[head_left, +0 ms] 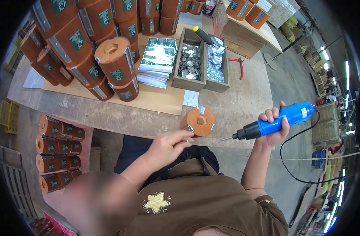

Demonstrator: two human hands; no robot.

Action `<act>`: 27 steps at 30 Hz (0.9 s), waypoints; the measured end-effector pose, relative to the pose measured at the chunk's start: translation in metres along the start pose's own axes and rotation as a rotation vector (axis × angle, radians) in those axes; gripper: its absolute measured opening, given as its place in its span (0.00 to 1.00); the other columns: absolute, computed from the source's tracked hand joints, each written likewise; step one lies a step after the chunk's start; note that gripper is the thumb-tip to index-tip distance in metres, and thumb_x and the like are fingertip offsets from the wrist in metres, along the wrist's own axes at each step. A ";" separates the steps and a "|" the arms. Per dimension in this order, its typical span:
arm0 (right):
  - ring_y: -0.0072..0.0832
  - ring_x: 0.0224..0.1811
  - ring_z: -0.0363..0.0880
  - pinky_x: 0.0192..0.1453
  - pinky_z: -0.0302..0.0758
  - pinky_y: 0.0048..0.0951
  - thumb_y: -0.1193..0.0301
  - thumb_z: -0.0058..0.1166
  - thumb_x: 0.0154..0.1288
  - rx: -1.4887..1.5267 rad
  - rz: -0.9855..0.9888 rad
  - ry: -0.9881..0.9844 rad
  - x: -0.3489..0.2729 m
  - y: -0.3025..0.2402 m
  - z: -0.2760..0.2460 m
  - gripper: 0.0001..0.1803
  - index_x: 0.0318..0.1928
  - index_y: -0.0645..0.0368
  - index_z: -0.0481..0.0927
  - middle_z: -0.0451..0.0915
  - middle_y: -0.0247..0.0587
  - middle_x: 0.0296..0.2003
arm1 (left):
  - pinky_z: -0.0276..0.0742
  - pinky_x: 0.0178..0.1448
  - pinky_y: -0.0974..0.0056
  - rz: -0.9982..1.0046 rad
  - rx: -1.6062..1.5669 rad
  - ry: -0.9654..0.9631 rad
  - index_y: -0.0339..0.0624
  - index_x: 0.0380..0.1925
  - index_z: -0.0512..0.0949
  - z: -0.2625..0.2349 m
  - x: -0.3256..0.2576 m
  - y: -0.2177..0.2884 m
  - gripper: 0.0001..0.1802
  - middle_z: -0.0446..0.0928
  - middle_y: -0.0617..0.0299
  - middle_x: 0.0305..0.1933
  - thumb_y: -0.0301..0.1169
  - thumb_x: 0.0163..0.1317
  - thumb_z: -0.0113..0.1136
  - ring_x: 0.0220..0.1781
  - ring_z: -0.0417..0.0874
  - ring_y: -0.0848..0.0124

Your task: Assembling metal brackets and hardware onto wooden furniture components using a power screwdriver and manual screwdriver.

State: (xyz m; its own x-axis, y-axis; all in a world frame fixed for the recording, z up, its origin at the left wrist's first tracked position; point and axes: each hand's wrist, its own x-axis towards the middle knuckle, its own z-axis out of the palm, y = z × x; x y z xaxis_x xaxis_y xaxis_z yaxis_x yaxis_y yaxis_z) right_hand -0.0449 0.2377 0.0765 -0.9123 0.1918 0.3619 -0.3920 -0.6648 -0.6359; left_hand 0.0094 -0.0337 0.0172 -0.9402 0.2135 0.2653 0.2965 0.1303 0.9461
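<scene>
A round brown wooden block [203,121] with a hole in its middle stands at the table's near edge. Small metal clips sit around its rim. My left hand [168,146] is closed in a pinch beside the block's near left side, close to a metal clip [191,128]. A tiny shiny metal piece [188,141] shows at its fingertips, too small to name surely. In my right hand [276,128] is a blue electric screwdriver [284,118], gripped round its body. Its bit points left toward the block, apart from it.
Stacked wooden cylinders with green labels [116,67] crowd the left. A pile of green-printed sheets [156,65] lies beside a divided wooden box [188,83] of metal parts, with a yellow-and-black handle [203,35] across it. Red pliers [241,69] lie right. The screwdriver's black cord [284,165] loops down.
</scene>
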 end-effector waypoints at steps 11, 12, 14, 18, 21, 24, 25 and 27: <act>0.25 0.24 0.67 0.31 0.69 0.31 0.69 0.46 0.55 -0.024 0.036 -0.325 -0.040 0.007 0.056 0.33 0.59 0.64 0.49 0.66 0.40 0.29 | 0.74 0.37 0.72 -0.298 -0.620 -0.285 0.34 0.26 0.78 0.025 -0.033 -0.014 0.05 0.78 0.59 0.29 0.22 0.48 0.62 0.32 0.79 0.75; 0.26 0.24 0.68 0.31 0.69 0.31 0.69 0.46 0.55 -0.026 0.048 -0.337 -0.041 0.008 0.056 0.33 0.59 0.64 0.49 0.66 0.40 0.29 | 0.73 0.37 0.73 -0.292 -0.615 -0.296 0.34 0.27 0.79 0.024 -0.033 -0.015 0.06 0.78 0.60 0.29 0.22 0.48 0.63 0.34 0.78 0.76; 0.25 0.24 0.68 0.31 0.68 0.31 0.69 0.47 0.55 -0.040 0.063 -0.360 -0.043 0.010 0.059 0.33 0.59 0.63 0.49 0.66 0.40 0.29 | 0.73 0.37 0.73 -0.311 -0.681 -0.313 0.33 0.27 0.78 0.025 -0.035 -0.017 0.06 0.78 0.60 0.29 0.23 0.48 0.63 0.33 0.78 0.77; 0.25 0.24 0.68 0.31 0.67 0.29 0.69 0.47 0.55 -0.017 0.093 -0.396 -0.046 0.012 0.058 0.32 0.58 0.63 0.50 0.67 0.40 0.29 | 0.73 0.35 0.74 -0.374 -0.782 -0.355 0.33 0.27 0.78 0.026 -0.041 -0.020 0.06 0.78 0.61 0.28 0.24 0.49 0.62 0.30 0.77 0.80; 0.25 0.24 0.68 0.31 0.66 0.29 0.69 0.47 0.54 -0.001 0.122 -0.415 -0.048 0.013 0.059 0.32 0.58 0.63 0.51 0.67 0.40 0.28 | 0.72 0.33 0.75 -0.396 -0.724 -0.349 0.34 0.26 0.78 0.022 -0.041 -0.016 0.06 0.78 0.62 0.27 0.26 0.50 0.62 0.28 0.77 0.81; 0.24 0.24 0.67 0.31 0.66 0.28 0.70 0.48 0.54 -0.035 0.134 -0.433 -0.049 0.012 0.062 0.32 0.58 0.63 0.51 0.67 0.39 0.28 | 0.71 0.32 0.75 -0.325 -0.709 -0.357 0.34 0.27 0.77 0.023 -0.042 -0.020 0.06 0.77 0.64 0.25 0.27 0.52 0.60 0.28 0.75 0.82; 0.24 0.24 0.67 0.31 0.66 0.28 0.70 0.48 0.54 -0.051 0.124 -0.435 -0.048 0.012 0.064 0.32 0.58 0.63 0.51 0.67 0.39 0.28 | 0.70 0.33 0.75 -0.312 -0.697 -0.381 0.34 0.27 0.76 0.022 -0.043 -0.020 0.06 0.77 0.65 0.25 0.27 0.54 0.58 0.28 0.74 0.83; 0.23 0.24 0.66 0.32 0.65 0.28 0.71 0.47 0.54 -0.090 0.088 -0.436 -0.039 0.007 0.066 0.32 0.57 0.63 0.51 0.66 0.38 0.28 | 0.70 0.33 0.75 -0.283 -0.703 -0.325 0.34 0.28 0.74 0.021 -0.044 -0.020 0.06 0.76 0.65 0.26 0.27 0.56 0.56 0.27 0.74 0.83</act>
State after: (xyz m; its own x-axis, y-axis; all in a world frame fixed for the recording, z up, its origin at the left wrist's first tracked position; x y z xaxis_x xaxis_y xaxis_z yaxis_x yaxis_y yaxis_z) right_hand -0.0042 0.1777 0.1028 -0.8150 -0.1979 0.5446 -0.3414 -0.5955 -0.7272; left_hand 0.0479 -0.0251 -0.0175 -0.8362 0.5473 0.0343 -0.2201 -0.3922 0.8932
